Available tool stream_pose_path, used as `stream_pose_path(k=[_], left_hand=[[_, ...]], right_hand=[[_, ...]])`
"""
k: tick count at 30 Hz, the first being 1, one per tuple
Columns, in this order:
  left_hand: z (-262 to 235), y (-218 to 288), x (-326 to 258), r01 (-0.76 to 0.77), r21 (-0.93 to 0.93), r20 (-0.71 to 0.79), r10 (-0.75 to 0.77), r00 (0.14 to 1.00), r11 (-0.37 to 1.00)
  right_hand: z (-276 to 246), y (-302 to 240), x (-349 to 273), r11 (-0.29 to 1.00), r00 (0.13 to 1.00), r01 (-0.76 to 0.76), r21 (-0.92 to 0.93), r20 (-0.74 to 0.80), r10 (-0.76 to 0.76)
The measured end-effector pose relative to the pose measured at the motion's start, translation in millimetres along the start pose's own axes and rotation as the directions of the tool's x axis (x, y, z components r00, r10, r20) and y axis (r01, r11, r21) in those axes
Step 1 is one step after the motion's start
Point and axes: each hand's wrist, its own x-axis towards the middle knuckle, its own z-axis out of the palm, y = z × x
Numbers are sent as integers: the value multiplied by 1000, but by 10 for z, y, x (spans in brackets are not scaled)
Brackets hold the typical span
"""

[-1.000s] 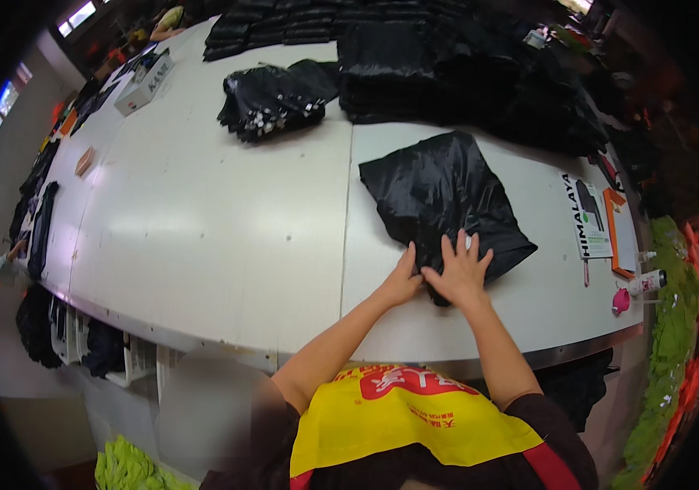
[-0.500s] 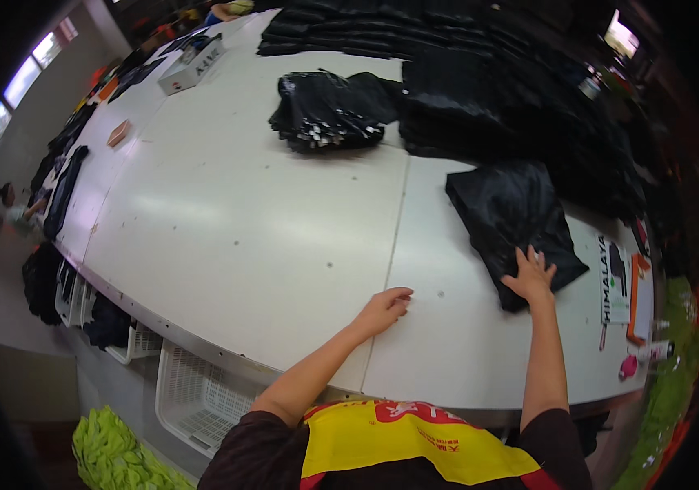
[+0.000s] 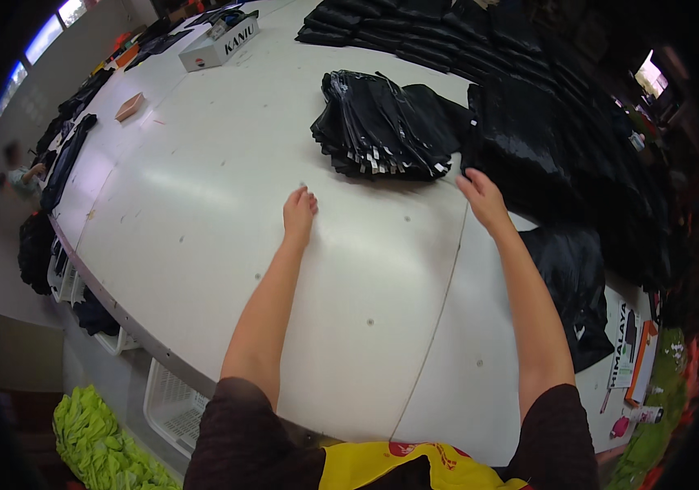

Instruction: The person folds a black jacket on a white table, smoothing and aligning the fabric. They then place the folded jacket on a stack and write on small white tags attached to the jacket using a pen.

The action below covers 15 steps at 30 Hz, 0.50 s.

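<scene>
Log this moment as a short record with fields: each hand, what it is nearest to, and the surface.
left hand: flat on the white table, holding nothing
right hand: open, reaching toward the fanned pile of black bagged garments, holding nothing
beside right forearm: single black bagged garment
far table end: white box
below table edge: white basket

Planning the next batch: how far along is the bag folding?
Done: one folded black bag lies by the right arm. In hand: both hands are empty, the right hand reaching toward the black pile, the left hand flat on the table. Left: the stack and pile.
</scene>
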Motion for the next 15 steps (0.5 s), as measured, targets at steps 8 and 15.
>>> stream_pose_path(k=[8,15], left_hand=[[416,44,1498,195,-44,53,-193,980,980],[816,114,1496,240,-215,308,-168,936,947]], right_hand=[[604,-20,1462,980,971,-197,19,138,193],[819,473,1709,929,940,-45,-368,298,164]])
